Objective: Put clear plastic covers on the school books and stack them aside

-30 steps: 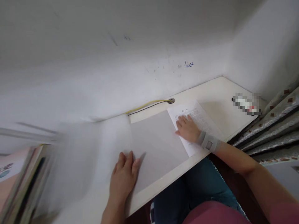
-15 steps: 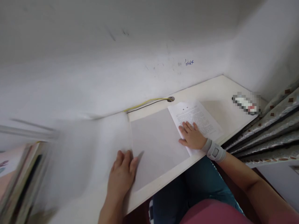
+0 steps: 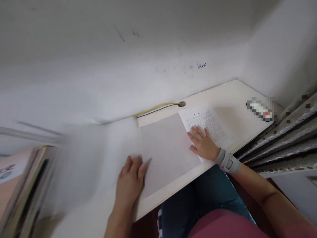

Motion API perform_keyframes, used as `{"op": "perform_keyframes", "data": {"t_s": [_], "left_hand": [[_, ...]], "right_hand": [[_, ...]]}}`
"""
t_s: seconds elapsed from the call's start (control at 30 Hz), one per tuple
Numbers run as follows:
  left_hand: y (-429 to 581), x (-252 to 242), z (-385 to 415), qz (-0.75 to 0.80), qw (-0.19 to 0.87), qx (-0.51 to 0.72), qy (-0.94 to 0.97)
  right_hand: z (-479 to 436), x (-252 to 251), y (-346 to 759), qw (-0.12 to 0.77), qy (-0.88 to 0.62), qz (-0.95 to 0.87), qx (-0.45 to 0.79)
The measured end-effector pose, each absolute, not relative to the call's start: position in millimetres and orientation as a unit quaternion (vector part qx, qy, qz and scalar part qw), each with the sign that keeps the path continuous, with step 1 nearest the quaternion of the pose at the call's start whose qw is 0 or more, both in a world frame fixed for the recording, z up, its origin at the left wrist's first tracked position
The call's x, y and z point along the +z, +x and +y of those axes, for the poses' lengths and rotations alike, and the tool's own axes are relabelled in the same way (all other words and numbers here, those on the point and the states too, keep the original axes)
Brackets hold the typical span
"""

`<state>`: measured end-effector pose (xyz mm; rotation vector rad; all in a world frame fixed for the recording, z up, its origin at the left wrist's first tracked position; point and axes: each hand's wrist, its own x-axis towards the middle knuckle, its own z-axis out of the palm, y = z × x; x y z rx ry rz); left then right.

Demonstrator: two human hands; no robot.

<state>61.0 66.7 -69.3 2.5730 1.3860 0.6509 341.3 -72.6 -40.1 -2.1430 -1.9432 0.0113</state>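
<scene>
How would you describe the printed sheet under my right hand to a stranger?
Start at the white desk in the wall corner and find the cable hole at its back edge. Just in front lies the printed sheet, with the right hand flat on its near end. Unlike the plain grey sheet beside it, it carries lines of small text.

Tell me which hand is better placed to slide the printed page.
Right, probably. The right hand lies flat on the printed page. The left hand rests at the left edge of the gray sheet, with that sheet between it and the page.
</scene>
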Motion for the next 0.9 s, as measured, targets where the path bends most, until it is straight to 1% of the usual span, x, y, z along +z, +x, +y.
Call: {"op": "perform_keyframes", "data": {"t_s": [0.1, 0.17, 0.23, 0.33, 0.47, 0.57, 0.63, 0.7, 0.73, 0.83, 0.9], "left_hand": [[70.4, -52.5, 46.5, 0.457, 0.03, 0.3, 0.837], [76.5, -45.1, 32.5, 0.452, 0.055, 0.322, 0.83], [79.6, -43.3, 23.2, 0.466, 0.136, 0.294, 0.823], [77.3, -45.2, 20.8, 0.532, 0.292, 0.252, 0.754], [70.6, -36.5, 29.0, 0.558, 0.526, 0.323, 0.555], [69.7, -22.1, 32.9, 0.531, 0.631, 0.351, 0.444], [72.4, -14.5, 31.0, 0.509, 0.676, 0.304, 0.438], [78.1, -9.7, 25.8, 0.485, 0.701, 0.243, 0.464], [81.9, -7.6, 22.7, 0.475, 0.7, 0.231, 0.481], [95.5, 3.1, 15.3, 0.449, 0.662, 0.269, 0.537], [106.7, 17.1, 13.9, 0.429, 0.625, 0.281, 0.588]], "right_hand": [[-78.8, -36.0, 328.8, 0.134, -0.693, -0.708, -0.007], [-81.4, -38.9, 322.5, 0.128, -0.683, -0.719, 0.0], [-82.7, -44.6, 319.7, 0.124, -0.685, -0.718, 0.01], [-83.7, -52.5, 320.5, 0.129, -0.69, -0.712, 0.02], [-84.4, -57.0, 322.7, 0.126, -0.689, -0.714, 0.014], [-84.2, -59.8, 322.4, 0.12, -0.688, -0.715, 0.002], [-83.6, -62.4, 322.1, 0.119, -0.688, -0.715, -0.005], [-82.8, -64.9, 322.0, 0.125, -0.687, -0.715, -0.009], [-82.4, -66.0, 322.1, 0.13, -0.687, -0.715, -0.01], [-81.7, -67.8, 322.7, 0.146, -0.684, -0.715, -0.001], [-82.2, -66.1, 324.4, 0.176, -0.679, -0.713, 0.019]]}}
